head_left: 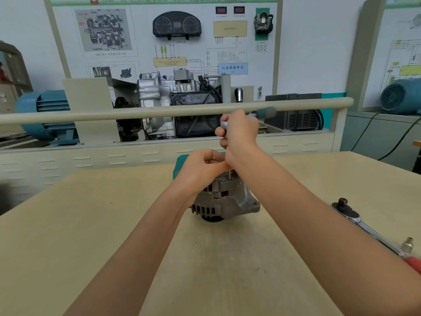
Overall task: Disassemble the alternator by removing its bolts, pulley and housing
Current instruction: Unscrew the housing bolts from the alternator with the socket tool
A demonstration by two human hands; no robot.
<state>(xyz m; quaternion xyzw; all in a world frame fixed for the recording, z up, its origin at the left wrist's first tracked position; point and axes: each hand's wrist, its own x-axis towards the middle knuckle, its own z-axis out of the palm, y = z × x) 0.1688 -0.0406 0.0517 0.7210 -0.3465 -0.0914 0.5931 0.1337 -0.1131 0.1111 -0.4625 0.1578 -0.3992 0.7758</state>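
A grey metal alternator [224,199] stands on the wooden table [114,224], its vented housing and a mounting ear facing me. My left hand [202,166] rests curled on its top, fingers pinching near a thin metal shaft [229,175] that rises from the housing. My right hand [239,133] is raised above it and grips the grey handle [224,126] of a tool held upright over that shaft; the tool's lower end is hidden by my hands. The alternator's pulley side is not visible.
A ratchet wrench [362,224] with a red grip lies on the table at the right, under my right forearm, with a small socket [406,245] beside it. A teal box [180,163] sits behind the alternator. A beige rail [136,112] and a training stand lie beyond.
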